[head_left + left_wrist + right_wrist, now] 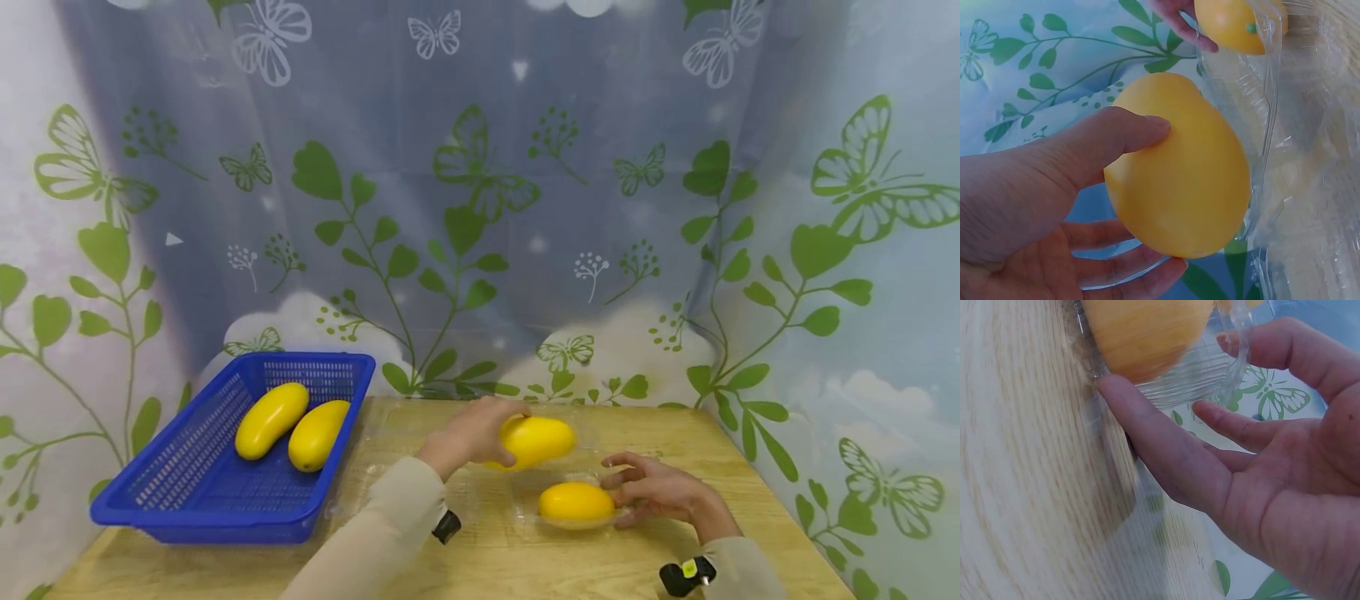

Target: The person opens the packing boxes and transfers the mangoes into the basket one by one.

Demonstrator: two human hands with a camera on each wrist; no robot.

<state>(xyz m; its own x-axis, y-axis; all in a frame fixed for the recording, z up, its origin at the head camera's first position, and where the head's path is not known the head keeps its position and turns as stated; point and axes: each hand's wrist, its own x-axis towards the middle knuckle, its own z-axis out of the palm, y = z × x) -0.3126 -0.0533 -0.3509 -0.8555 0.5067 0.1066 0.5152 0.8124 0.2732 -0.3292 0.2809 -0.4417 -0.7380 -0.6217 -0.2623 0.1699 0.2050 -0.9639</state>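
My left hand (472, 435) grips a yellow mango (538, 441), its thumb across the top and fingers around the far side. In the left wrist view this mango (1179, 169) is smooth and rounded, raised beside the clear plastic boxes. A second mango (576, 502) lies in a clear plastic box (525, 510) on the table. My right hand (660, 490) holds that box at its right end. The right wrist view shows thumb and fingers spread to either side of the box's ridged wall (1191, 387).
On the left stands a blue plastic basket (127, 500) with two mangoes (272, 421) inside. More clear plastic boxes (375, 479) lie between basket and left forearm. The wooden table (510, 575) backs onto a curtain (480, 275) printed with leaves and butterflies.
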